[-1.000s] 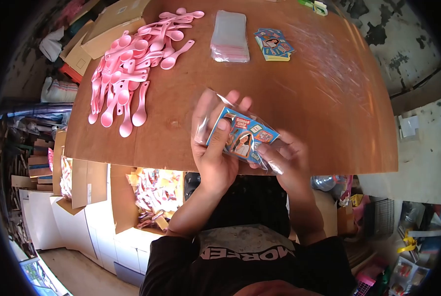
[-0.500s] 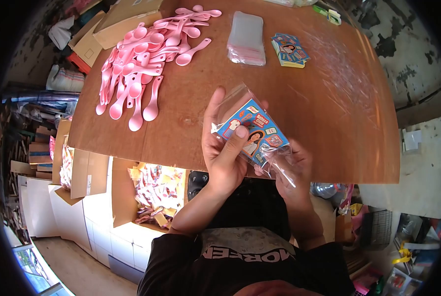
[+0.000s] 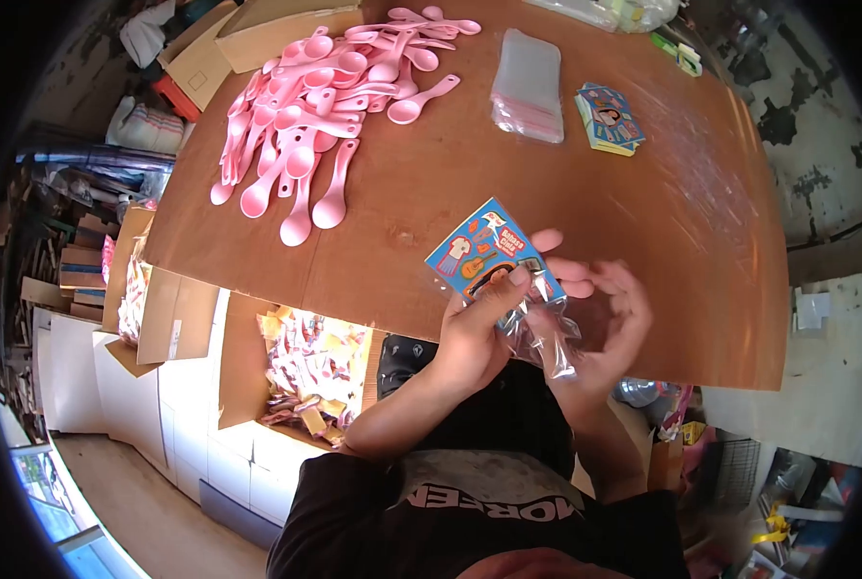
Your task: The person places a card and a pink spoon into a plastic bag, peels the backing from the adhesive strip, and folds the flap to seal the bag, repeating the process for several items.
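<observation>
My left hand (image 3: 484,333) is closed on a blue illustrated card (image 3: 479,253) inside a clear plastic bag, the thumb across its front and the fingers behind. The loose, crumpled end of the bag (image 3: 547,338) hangs from the card's lower right. Beside that end is my right hand (image 3: 619,323), its fingers curved and apart, slightly blurred; whether it touches the plastic is hard to see. Beyond the hands lie a stack of clear bags (image 3: 529,82) and a stack of similar cards (image 3: 610,118).
A heap of pink spoons (image 3: 301,121) covers the far left of the brown table (image 3: 402,193). Cardboard boxes (image 3: 286,29) stand behind it. An open carton with many small packets (image 3: 310,372) is below the table's front edge. A green-handled tool (image 3: 677,53) lies at the far right.
The bagged card has turned and my left hand's fingers now show past its right side. My right hand has moved right, away from the card. The view has shifted slightly.
</observation>
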Motion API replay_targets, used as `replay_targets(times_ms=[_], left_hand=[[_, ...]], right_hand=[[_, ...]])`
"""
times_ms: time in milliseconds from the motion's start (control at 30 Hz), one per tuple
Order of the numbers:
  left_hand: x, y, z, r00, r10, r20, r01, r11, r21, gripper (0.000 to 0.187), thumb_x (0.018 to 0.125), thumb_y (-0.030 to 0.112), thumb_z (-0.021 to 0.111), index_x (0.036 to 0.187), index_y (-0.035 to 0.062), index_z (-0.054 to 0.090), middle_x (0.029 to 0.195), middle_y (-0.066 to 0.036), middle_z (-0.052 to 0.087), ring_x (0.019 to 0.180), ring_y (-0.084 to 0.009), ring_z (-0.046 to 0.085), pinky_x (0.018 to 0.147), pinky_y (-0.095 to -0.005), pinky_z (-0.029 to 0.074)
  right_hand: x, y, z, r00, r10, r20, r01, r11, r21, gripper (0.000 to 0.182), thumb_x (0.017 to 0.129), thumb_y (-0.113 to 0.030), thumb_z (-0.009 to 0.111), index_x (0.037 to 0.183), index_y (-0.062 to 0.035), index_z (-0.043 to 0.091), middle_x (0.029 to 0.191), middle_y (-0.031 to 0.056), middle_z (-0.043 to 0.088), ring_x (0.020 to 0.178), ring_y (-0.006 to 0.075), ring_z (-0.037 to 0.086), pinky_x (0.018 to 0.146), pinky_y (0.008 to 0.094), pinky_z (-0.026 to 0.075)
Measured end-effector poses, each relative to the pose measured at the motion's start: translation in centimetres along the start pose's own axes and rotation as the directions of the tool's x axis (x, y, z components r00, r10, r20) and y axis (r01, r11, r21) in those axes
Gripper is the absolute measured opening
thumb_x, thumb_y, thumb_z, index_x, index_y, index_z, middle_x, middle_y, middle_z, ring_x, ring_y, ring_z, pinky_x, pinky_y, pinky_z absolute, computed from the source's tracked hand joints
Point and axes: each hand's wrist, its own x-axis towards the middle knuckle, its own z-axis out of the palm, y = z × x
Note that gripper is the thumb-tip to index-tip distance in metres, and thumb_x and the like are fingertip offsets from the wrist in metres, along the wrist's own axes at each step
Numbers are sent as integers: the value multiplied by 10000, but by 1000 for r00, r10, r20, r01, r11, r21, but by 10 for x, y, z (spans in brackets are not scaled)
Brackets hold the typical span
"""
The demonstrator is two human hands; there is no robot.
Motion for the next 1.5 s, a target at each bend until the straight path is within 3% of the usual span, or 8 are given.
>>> replay_targets(times_ms=[33, 200, 467, 700, 867, 1067, 1233, 1500], left_hand=[[-1, 3, -3, 999, -15, -37, 14, 1000, -18, 434, 937, 192, 458, 1306, -24, 384, 1125, -211, 585, 1066, -303, 579, 901, -388, 475], [-13, 28, -30, 997, 2, -77, -28, 942, -336, 472, 893, 186, 509, 1305, -9, 386, 1124, -205, 585, 1051, -336, 581, 944, -458, 448], [-34, 79, -51, 810, 504, -300, -568, 802, -186, 423, 926, 212, 457, 1283, -11, 409, 991, -147, 614, 966, -308, 599, 924, -479, 451], [-37, 85, -59, 812, 519, -267, -572, 799, -185, 428, 946, 251, 432, 1287, -6, 407, 1019, -147, 609, 958, -300, 600, 900, -466, 468], [-37, 95, -62, 726, 538, -427, -639, 758, -132, 418, 949, 252, 427, 1279, -5, 412, 1032, -158, 602, 978, -300, 596, 915, -467, 468], [-28, 98, -66, 645, 630, -433, -732, 672, -112, 432, 953, 259, 428, 1291, -8, 393, 1078, -162, 577, 1007, -298, 586, 938, -470, 459], [-17, 86, -53, 631, 673, -386, -735, 678, -20, 454, 943, 246, 452, 1303, -19, 377, 1096, -162, 547, 1050, -287, 545, 968, -454, 428], [3, 37, -27, 776, 562, -288, -581, 813, 21, 449, 935, 258, 451, 1305, 16, 371, 1099, -165, 570, 1032, -293, 575, 942, -462, 444]], right_hand=[[3, 2, -9, 973, -200, 119, 227, 931, -285, 427, 743, -27, 721, 1139, -34, 560, 1016, 139, 576, 989, 239, 540, 812, 369, 494], [24, -21, -35, 551, -358, 754, 646, 755, -114, 322, 671, -65, 749, 968, -174, 692, 1060, 36, 597, 993, 247, 555, 801, 379, 526], [119, -4, 32, 607, -214, 765, 568, 790, -230, 167, 736, -45, 700, 897, -74, 668, 824, 62, 628, 784, 227, 605, 632, 307, 494], [183, 156, 138, 476, -179, 861, 694, 677, -243, 177, 777, -84, 641, 950, -49, 641, 889, 71, 592, 909, 266, 537, 813, 375, 419], [190, 119, 121, 310, -108, 944, 771, 610, -184, 128, 776, -130, 651, 875, -54, 620, 891, 75, 617, 870, 269, 568, 750, 366, 461], [129, 38, 40, 381, 596, 707, -325, 802, -501, 186, 850, -135, 647, 944, 14, 588, 738, 53, 642, 532, 31, 516, 393, 178, 366], [103, 7, -9, 127, 723, 680, -546, 623, -560, 201, 856, -122, 646, 983, 22, 587, 785, 94, 660, 478, 37, 486, 380, 180, 335], [92, 0, -27, 110, 663, 740, -644, 615, -455, 239, 867, -110, 613, 1052, 35, 567, 865, 131, 664, 499, 71, 502, 484, 192, 402]])
